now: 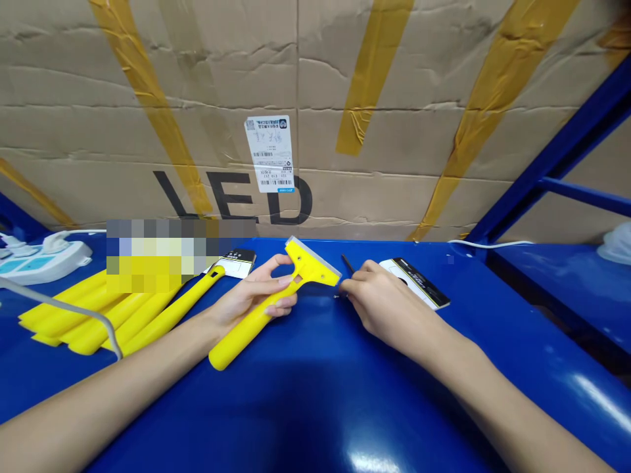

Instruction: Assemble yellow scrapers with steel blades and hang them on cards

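Note:
My left hand [263, 289] is wrapped around the neck of a yellow scraper [246, 326], its handle slanting down toward me. A metal blade edge [315, 255] runs along the scraper's wide head, which points up and to the right. Beside that head, my right hand [377, 295] is closed with its fingertips pinched near the blade's right corner. A thin dark rod [348, 263] juts out from behind its fingers; the rest is hidden. Something small and blue [339, 281] shows at the fingertips. Tiny shiny bits [336, 296] lie just below, too small to name.
Several yellow scraper handles [142, 322] lie at left, partly behind a pixelated patch. A grey cable [73, 304] crosses them from a white power strip [73, 253]. Black-and-white packs [417, 282] rest on the blue table [296, 407]. Behind stands a large cardboard box [221, 85].

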`<state>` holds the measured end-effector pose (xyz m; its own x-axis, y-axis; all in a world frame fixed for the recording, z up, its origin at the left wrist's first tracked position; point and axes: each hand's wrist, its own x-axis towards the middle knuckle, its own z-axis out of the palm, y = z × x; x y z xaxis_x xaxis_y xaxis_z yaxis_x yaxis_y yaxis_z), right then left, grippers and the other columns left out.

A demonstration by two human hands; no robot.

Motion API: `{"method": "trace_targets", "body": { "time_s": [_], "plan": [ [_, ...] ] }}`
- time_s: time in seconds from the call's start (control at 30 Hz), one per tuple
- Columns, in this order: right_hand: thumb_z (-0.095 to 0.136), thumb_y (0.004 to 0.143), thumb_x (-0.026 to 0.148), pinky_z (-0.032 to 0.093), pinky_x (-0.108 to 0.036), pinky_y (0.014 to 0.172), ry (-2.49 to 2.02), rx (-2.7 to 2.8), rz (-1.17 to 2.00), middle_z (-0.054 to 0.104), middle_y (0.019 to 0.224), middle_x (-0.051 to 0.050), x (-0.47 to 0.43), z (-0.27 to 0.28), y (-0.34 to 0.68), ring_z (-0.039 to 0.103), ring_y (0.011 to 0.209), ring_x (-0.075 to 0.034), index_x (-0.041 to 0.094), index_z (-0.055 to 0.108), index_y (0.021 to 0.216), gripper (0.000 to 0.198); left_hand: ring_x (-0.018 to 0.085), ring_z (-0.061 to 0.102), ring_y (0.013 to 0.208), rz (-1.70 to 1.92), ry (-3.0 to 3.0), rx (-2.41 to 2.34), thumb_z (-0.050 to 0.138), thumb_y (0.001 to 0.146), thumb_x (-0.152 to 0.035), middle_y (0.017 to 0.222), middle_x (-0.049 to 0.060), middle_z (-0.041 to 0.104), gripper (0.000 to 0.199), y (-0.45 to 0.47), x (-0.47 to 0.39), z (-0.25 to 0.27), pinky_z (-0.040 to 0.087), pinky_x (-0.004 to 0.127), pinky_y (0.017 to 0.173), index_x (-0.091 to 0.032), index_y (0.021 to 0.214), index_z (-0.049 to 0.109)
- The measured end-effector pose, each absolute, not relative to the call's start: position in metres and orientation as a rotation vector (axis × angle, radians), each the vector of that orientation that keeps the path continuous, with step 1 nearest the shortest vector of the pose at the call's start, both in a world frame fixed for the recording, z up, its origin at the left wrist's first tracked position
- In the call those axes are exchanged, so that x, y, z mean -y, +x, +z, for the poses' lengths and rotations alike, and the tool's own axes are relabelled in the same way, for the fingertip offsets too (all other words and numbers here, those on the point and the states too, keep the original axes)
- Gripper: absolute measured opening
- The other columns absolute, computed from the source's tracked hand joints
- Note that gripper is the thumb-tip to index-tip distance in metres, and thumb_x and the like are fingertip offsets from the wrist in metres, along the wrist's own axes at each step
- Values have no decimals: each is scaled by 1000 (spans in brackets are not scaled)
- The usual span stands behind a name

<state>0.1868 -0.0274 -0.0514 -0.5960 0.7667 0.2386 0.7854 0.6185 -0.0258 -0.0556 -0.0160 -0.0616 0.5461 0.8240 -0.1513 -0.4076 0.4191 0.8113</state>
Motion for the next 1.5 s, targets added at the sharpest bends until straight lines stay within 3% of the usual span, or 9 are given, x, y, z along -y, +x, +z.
{"method": "trace_targets", "body": {
  "time_s": [0.33,0.53,0.8,1.07,1.23,1.33,1.5],
  "plan": [
    [51,95,6,47,-35,80,-1225,2488,-26,71,93,-12,19,-51,198,58,92,-25,16,76,97,27,6,52,55,855,803,-605,66,84,-9,83,1,58,33,-53,16,-64,34,13,46,-23,109,50],
    [70,86,9,50,-27,72,-1097,2054,282,79,88,-3,28,-44,179,69,76,-16,18,79,91,14,6,52,55,831,841,-582,68,85,-9,85,2,59,33,-53,15,-67,32,14,47,-22,109,49],
    [77,80,13,42,-27,59,-1207,1918,603,72,73,-1,29,-50,171,59,62,-13,19,80,79,6,7,47,53,745,964,-543,66,90,-18,71,-2,55,30,-58,17,-72,32,17,50,-26,112,47],
    [80,76,23,35,-30,60,-1256,1905,769,66,68,0,27,-41,175,48,64,-14,21,79,74,3,6,51,53,731,955,-521,67,88,-13,79,-1,59,30,-55,21,-67,33,16,48,-24,109,47],
    [87,65,35,35,-29,60,-1256,1803,821,58,72,2,24,-39,176,45,66,-13,18,67,74,28,5,51,52,705,983,-504,64,90,-13,83,1,60,30,-55,21,-68,32,16,47,-25,112,46],
    [92,57,36,34,-28,58,-1263,1740,921,51,76,5,21,-40,181,40,64,-11,19,63,93,49,5,50,51,695,999,-484,62,91,-13,83,0,61,34,-55,22,-68,34,16,47,-26,117,44],
    [91,58,38,35,-27,59,-1276,1729,1041,46,79,6,19,-44,188,38,65,-11,23,62,118,69,5,50,51,695,1013,-458,62,92,-13,84,0,61,46,-54,24,-65,35,16,47,-29,128,39]
  ]
}}
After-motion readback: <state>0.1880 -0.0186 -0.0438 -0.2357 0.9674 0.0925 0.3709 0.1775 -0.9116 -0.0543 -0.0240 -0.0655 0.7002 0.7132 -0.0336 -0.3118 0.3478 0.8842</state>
